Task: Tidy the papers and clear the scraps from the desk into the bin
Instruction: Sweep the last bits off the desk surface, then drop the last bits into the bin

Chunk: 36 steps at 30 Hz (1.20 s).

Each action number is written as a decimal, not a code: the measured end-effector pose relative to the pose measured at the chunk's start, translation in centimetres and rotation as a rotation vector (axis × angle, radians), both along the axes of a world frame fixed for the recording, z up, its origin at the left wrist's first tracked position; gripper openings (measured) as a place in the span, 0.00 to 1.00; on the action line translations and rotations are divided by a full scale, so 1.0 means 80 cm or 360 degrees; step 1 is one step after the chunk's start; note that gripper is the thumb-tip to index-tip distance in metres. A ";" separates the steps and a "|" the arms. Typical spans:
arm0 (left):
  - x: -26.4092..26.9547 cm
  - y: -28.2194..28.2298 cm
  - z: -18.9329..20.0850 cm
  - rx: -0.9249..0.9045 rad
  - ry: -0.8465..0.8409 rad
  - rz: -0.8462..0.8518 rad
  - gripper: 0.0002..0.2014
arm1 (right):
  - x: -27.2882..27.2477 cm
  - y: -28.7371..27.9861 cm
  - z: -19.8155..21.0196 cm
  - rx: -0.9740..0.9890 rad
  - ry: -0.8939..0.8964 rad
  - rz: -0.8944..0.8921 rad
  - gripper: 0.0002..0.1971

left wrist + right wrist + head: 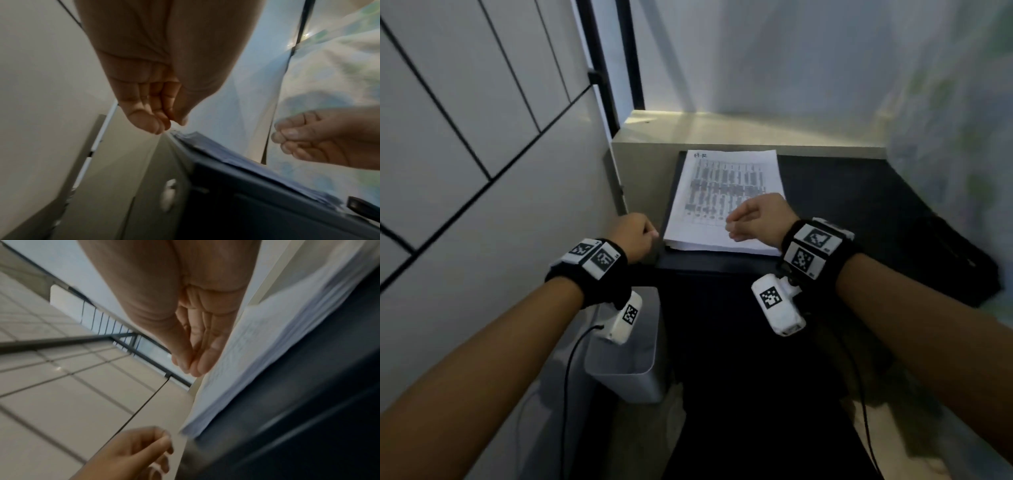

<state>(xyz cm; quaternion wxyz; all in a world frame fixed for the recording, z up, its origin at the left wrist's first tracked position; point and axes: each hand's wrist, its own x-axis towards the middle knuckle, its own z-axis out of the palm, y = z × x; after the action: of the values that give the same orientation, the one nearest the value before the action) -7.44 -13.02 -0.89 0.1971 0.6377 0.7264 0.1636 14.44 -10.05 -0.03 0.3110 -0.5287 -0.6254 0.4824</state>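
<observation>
A squared stack of white papers (726, 192) with a printed table on top lies at the left end of the dark desk (842, 205). My left hand (643, 234) hovers just off the stack's near left corner, fingers curled in against the thumb, nothing visible in it (162, 123). My right hand (743, 222) hangs over the stack's near right part, its fingers (193, 366) bunched against the thumb and holding nothing I can see. The stack's edge (205, 146) shows in the left wrist view. A grey bin (633, 370) stands on the floor below my left wrist. No scraps show on the desk.
A pale ledge (722, 133) runs behind the desk under a window. A blurred black object (955, 260) lies at the desk's right end. A tiled wall (465, 154) closes off the left side. A pale cabinet with a handle (168, 193) stands beside the desk.
</observation>
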 end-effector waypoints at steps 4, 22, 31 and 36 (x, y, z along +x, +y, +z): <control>-0.051 -0.026 -0.032 -0.0127 -0.0053 0.0143 0.12 | -0.102 -0.023 -0.015 0.0013 -0.0092 0.0248 0.11; -0.143 -0.054 -0.243 -0.0773 -0.0050 0.0354 0.17 | -0.271 -0.038 -0.229 -0.0223 -0.1022 0.0805 0.14; -0.166 -0.031 -0.293 -0.0807 -0.0066 0.0348 0.12 | -0.285 -0.021 -0.324 -0.0439 -0.0940 0.0420 0.10; -0.170 -0.023 -0.312 -0.0802 -0.0059 0.0336 0.15 | -0.286 -0.016 -0.337 -0.0549 -0.0992 0.0385 0.24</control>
<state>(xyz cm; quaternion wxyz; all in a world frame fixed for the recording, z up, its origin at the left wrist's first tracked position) -21.05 -14.89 -25.85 0.3447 0.4861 0.8030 0.0089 -8.42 -11.33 -27.03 -0.0472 -0.6170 -0.6575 0.4298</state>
